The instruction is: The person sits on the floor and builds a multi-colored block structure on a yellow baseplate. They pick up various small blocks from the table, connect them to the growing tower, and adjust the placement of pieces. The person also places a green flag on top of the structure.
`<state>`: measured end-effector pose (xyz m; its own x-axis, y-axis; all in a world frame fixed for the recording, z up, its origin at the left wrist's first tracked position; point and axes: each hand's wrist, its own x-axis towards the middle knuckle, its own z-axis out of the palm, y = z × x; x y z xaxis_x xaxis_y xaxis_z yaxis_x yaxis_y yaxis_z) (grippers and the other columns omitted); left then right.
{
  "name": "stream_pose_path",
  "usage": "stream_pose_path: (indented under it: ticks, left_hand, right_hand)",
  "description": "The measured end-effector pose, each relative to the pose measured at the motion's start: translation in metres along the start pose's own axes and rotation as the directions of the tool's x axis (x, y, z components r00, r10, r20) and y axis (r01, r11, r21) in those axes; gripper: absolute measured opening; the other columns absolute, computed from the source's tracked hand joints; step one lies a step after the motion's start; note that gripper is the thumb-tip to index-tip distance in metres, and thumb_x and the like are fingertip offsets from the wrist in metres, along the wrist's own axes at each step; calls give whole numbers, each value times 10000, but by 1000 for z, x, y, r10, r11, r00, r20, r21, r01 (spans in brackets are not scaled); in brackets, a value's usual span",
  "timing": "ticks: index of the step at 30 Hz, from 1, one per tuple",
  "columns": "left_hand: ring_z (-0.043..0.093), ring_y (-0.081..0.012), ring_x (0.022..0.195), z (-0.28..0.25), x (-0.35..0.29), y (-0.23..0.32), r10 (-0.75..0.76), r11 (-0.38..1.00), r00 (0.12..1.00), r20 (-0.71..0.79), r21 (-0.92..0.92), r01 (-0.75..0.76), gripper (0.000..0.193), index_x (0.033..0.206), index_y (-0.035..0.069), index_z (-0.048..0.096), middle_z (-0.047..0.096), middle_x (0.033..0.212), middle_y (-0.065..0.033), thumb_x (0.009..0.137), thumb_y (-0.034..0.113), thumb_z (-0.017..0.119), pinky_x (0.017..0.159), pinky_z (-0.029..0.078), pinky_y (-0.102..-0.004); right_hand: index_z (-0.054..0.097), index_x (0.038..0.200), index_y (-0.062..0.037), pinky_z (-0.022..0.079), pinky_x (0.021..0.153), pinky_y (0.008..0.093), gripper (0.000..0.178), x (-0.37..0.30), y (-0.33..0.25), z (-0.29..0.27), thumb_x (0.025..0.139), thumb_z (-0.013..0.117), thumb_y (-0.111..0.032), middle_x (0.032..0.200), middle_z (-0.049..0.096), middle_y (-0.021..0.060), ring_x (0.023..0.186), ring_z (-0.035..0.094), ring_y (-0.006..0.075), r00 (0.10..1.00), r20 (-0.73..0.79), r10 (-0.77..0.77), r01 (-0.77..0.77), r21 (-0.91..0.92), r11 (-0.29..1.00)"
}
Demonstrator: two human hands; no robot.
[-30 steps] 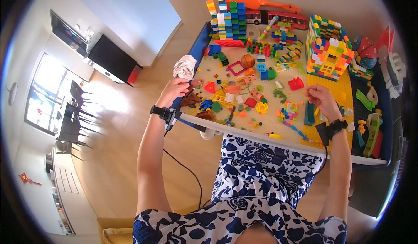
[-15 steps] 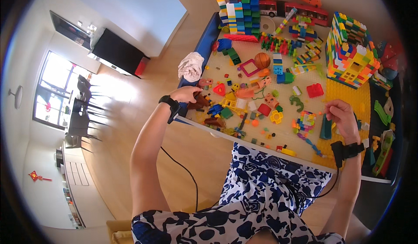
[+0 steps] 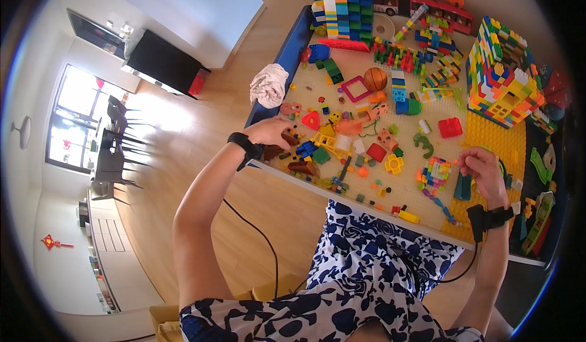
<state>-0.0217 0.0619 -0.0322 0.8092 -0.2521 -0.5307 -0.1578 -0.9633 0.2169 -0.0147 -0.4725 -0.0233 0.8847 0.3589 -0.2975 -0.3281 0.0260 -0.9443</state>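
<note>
My left hand [image 3: 273,132] reaches over the table's left front corner, its fingers apart and slightly bent above brown toy pieces [image 3: 274,151]. The fingertips come very near or touch one of these; the hand itself hides part of the group. Close by lie a pink toy [image 3: 291,109], a red triangular ring [image 3: 311,120] and a blue brick piece [image 3: 305,151]. My right hand [image 3: 483,170] hovers at the right with thumb and fingers pinched together; what they hold, if anything, is too small to name. Beneath it stand a dark teal block [image 3: 463,188] and a multicoloured brick cluster [image 3: 436,171].
A crumpled white cloth [image 3: 268,85] lies on the table's blue left edge [image 3: 292,47]. Brick towers [image 3: 336,12], a toy basketball [image 3: 375,79] and a red toy bus [image 3: 441,17] stand farther back. A tall brick house [image 3: 503,76] rises on the yellow baseplate [image 3: 488,135] at right.
My left hand has moved a little to the right over the brown pieces, and its fingers have spread. My right hand keeps its pinch. The whole view has shifted slightly.
</note>
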Motion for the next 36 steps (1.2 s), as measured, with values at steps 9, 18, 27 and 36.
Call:
stream_pose_path:
  ticks: [9,18,27,36]
  left_hand:
    - [591,-388,851,4,17,3,-180,963,944,-275,144,226,350,817,-34,605,613,861,-242,793,315,612,761,465,-452]
    - [601,-313,931,-27,3,64,-121,992,985,-120,-38,117,443,1017,5,585,634,968,-161,798,387,629,789,466,-390]
    - [598,-320,951,-7,11,60,-151,988,985,-86,-49,147,377,1068,41,574,614,1032,-180,805,306,632,812,466,-385]
    - [622,-317,788,-3,2,59,8,1000,983,-183,23,-4,217,797,35,638,639,797,-160,821,232,552,697,476,-400]
  right_hand:
    - [616,948,7,466,650,241,139,1,3,-5,875,531,-76,833,626,50,696,560,117,1000,6,-7,7,14,1000]
    - [614,954,13,463,650,240,146,1,2,-2,869,539,-79,821,630,59,683,560,117,1000,20,-3,4,-7,1000]
    - [608,946,22,461,653,238,138,4,3,0,866,536,-64,821,627,67,689,558,122,1000,-7,22,-22,-22,1000]
    - [608,952,26,464,659,239,146,5,4,-1,875,533,-72,833,633,74,696,557,123,1000,23,13,-13,-18,1000]
